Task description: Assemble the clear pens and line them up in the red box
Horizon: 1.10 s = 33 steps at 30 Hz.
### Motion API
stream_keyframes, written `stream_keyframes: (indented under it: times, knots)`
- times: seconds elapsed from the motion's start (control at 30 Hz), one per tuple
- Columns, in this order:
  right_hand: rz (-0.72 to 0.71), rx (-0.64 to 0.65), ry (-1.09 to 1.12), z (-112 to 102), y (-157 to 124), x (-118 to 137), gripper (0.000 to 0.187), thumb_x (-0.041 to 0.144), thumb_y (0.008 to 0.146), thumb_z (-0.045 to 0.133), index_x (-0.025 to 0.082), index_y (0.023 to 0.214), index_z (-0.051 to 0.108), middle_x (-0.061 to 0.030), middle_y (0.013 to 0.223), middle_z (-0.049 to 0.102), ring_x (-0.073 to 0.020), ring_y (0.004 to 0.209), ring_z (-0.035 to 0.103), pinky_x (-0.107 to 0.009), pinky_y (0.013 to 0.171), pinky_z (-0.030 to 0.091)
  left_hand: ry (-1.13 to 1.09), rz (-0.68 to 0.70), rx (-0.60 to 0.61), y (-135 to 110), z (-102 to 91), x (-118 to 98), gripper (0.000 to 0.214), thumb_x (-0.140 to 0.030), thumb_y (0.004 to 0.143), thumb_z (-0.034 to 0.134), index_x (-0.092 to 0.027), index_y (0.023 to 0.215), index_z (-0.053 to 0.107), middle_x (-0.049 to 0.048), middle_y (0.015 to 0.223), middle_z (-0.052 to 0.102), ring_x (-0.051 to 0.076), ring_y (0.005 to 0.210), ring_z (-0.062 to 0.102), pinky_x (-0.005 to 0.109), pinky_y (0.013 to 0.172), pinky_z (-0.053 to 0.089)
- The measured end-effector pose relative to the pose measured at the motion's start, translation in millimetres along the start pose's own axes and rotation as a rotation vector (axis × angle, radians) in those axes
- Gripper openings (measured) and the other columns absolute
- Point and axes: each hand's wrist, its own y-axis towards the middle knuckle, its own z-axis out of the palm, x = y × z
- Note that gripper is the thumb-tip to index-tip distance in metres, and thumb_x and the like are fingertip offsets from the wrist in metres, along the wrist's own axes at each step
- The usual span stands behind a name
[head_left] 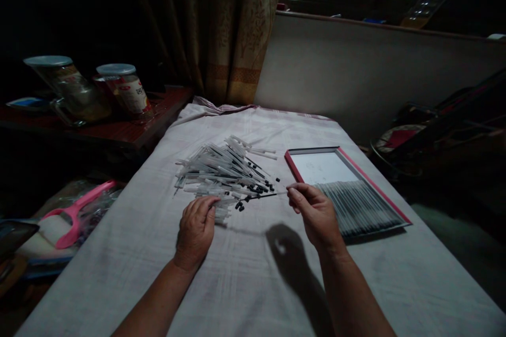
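Observation:
Between the thumb and fingers of my right hand (314,213) is the pale end of a thin pen refill (264,196); its dark part points left toward the pile. My left hand (196,229) rests at the near left edge of the pile, fingers curled toward the thumb beside some clear tubes (222,213). What it grips, if anything, is hidden. The pile (215,166) is a jumble of translucent pen tubes, some with dark insides. Small black caps (259,188) lie scattered at its right side. Right of my right hand, a shallow red-edged box (292,166) holds a row of dark-filled pens (359,205).
A pale cloth (245,284) covers the table. On a dark red side table (166,108) at left stand a glass jug (85,95) and a lidded jar (128,92). A pink handled object (75,216) lies lower left. Behind are a curtain (237,26) and wall (336,63).

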Motion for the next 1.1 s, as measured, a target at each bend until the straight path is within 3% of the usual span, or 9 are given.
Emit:
stream_keyframes:
  times: [0.67,0.83,0.9,0.97,1.1]
  knots:
    - [0.016,0.058,-0.033,12,-1,-4,0.024,0.041,0.070,0.073,0.019,0.079,0.077,-0.0022,0.064,0.066,-0.0134,0.055,0.054,-0.026,0.050,0.044,0.053,0.065,0.031,-3,-1.6,-2,0.026,-0.019,0.095,0.045,-0.023,0.111,0.066,0.0061,0.103,0.072,0.023,0.101,0.064,0.038,0.092,0.047]
    - [-0.045,0.239,-0.131,26,-9,-10,0.027,0.040,0.080,0.063,0.020,0.089,0.078,-0.0046,0.074,0.071,-0.0152,0.061,0.060,-0.028,0.057,0.050,0.044,0.125,0.072,-3,-1.2,-7,0.027,-0.017,0.096,0.046,-0.024,0.115,0.064,0.0048,0.103,0.074,0.022,0.096,0.066,0.037,0.089,0.046]
    - [-0.068,0.335,-0.210,31,-11,-16,0.033,0.039,0.083,0.060,0.020,0.105,0.075,-0.0057,0.083,0.073,-0.0170,0.068,0.064,-0.029,0.062,0.051,0.035,0.158,0.071,-3,-1.4,-9,0.027,-0.016,0.097,0.046,-0.024,0.117,0.062,0.0045,0.103,0.074,0.021,0.095,0.066,0.037,0.088,0.046]
    - [-0.088,0.343,-0.393,33,-9,-24,0.037,0.034,0.084,0.059,0.020,0.117,0.070,-0.0056,0.089,0.074,-0.0184,0.074,0.065,-0.029,0.066,0.051,0.034,0.169,0.054,-3,-1.6,-11,0.026,-0.018,0.098,0.045,-0.023,0.118,0.060,0.0049,0.103,0.073,0.021,0.095,0.066,0.036,0.087,0.047]
    - [-0.083,0.247,-0.897,38,1,-40,0.023,0.024,0.084,0.060,0.020,0.105,0.071,-0.0066,0.096,0.073,-0.0207,0.081,0.066,-0.030,0.072,0.048,0.050,0.162,0.012,-2,-0.9,-11,0.024,-0.022,0.100,0.044,-0.020,0.119,0.058,0.0062,0.102,0.073,0.021,0.093,0.067,0.034,0.084,0.050]
